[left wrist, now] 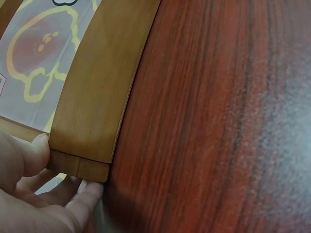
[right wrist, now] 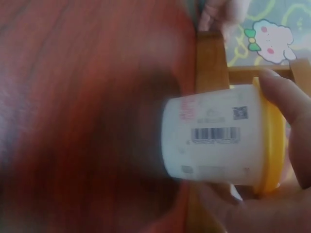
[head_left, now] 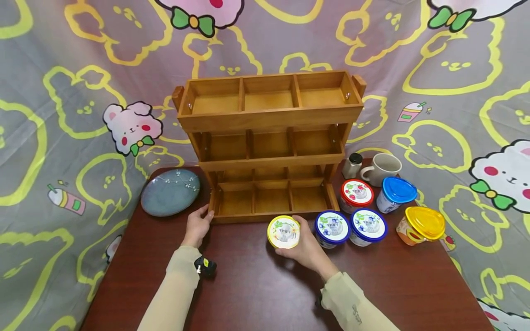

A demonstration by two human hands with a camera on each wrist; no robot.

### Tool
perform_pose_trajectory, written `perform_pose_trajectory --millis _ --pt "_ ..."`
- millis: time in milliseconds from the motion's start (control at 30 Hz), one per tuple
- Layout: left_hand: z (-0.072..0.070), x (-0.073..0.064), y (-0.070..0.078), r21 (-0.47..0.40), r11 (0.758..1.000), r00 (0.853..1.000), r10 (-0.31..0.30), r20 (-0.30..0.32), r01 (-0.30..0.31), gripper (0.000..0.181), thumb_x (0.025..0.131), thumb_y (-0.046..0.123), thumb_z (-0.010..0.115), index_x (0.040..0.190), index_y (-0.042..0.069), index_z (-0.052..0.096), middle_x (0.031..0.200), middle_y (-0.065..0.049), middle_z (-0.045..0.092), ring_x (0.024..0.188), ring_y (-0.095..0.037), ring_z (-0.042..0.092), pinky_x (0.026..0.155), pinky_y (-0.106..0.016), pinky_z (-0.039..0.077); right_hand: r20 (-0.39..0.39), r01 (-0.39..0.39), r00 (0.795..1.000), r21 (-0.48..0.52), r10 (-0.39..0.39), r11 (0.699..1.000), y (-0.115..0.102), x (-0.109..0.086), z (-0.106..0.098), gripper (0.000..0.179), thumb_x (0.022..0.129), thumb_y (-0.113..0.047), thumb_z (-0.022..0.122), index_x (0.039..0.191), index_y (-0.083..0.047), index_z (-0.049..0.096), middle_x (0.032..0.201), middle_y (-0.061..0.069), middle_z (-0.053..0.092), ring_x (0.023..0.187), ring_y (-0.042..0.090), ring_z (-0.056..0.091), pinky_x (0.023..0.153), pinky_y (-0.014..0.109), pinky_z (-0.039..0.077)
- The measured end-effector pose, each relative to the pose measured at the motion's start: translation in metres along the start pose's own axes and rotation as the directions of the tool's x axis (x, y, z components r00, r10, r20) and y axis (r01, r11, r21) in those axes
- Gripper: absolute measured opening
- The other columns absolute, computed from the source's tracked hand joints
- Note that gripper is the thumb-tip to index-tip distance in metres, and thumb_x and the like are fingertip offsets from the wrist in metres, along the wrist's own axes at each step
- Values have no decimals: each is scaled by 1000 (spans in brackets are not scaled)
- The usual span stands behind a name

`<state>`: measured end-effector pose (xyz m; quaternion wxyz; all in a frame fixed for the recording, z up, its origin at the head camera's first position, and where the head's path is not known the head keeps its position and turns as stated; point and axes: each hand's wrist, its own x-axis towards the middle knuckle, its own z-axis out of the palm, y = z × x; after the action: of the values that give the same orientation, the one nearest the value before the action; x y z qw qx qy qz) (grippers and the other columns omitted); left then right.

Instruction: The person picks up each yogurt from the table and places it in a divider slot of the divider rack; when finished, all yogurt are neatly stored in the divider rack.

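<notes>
In the head view a three-tier wooden rack with divided compartments stands at the back of the table. My left hand is at its lower left front corner. The left wrist view shows the thumb and fingers pinching that wooden corner. My right hand grips a yellow-lidded yogurt cup just in front of the rack's bottom tier. In the right wrist view the white cup shows its barcode side, with fingers around the lid. It appears raised off the table.
Right of the held cup stand two blue-lidded cups and a red-lidded cup. Beyond are a blue-topped tub, a yellow-topped tub, a mug and a shaker. A blue-grey plate lies left of the rack.
</notes>
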<state>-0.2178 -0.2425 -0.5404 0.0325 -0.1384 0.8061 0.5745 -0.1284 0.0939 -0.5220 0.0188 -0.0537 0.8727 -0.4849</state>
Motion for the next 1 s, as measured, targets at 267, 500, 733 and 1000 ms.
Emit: perform_pose_trajectory --millis 267,500,733,1000 --pt "1 -1 0 5 1000 1000 1 0 -1 48 104 11 50 148 -4 40 151 -24 39 139 -36 36 114 -50 29 -25 10 1000 8 -9 1000 6 -3 3 111 59 -34 97 146 -4 35 122 13 60 108 24 58 98 45 46" --pt "0 0 1 18 1000 1000 -1 0 1 47 103 11 52 147 -4 42 149 -24 41 138 -36 37 113 -50 30 -20 35 999 40 -34 999 -6 -7 -1 110 58 -40 97 145 -9 38 122 8 60 108 21 58 98 44 45" --pt "-3 -2 5 11 1000 1000 6 1 -6 47 103 11 53 146 -4 43 149 -24 43 137 -35 38 113 -50 31 7 75 997 30 -76 997 -39 2 -10 111 60 -40 96 148 -15 35 127 9 58 108 22 57 96 44 46" --pt "-1 -1 3 27 999 1000 23 -10 -22 46 102 11 54 145 -5 45 147 -24 44 138 -35 36 114 -49 30 74 99 992 76 -105 992 -68 35 -10 110 63 -39 95 151 -18 31 127 6 56 110 21 57 96 42 46"
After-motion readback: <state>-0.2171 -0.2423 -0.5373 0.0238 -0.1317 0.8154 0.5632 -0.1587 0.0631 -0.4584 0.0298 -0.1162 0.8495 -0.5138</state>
